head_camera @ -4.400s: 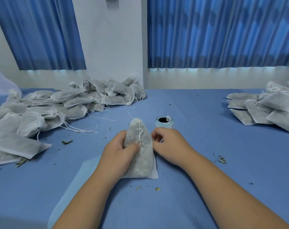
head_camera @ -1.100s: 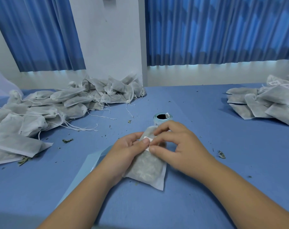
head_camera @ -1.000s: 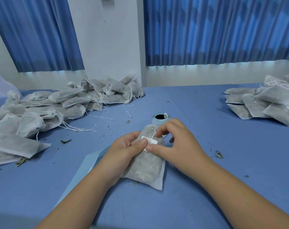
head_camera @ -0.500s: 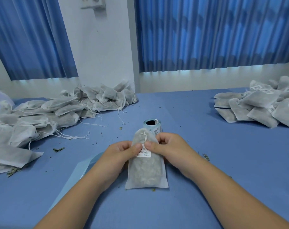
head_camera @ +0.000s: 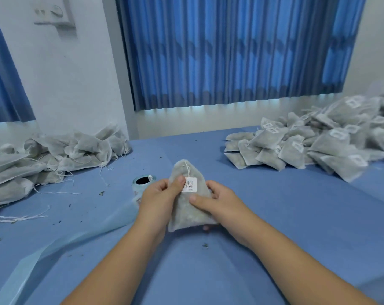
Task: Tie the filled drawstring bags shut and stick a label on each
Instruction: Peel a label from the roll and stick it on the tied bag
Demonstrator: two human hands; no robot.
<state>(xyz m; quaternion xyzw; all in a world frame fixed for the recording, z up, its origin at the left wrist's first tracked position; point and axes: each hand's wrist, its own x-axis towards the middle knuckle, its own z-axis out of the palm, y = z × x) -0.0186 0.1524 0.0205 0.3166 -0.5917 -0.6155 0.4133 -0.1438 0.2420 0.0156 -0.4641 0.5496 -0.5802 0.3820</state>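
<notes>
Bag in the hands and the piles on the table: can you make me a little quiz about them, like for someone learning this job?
1. True or false: the bag in the hands already has a barcode label stuck on it.
2. Which pile holds bags with labels on them? A: the left pile. B: the right pile. C: neither pile.
3. Fill in: the label roll stands on the table just to the ___ of the held bag.

Key: 1 true; 2 B; 3 left.
</notes>
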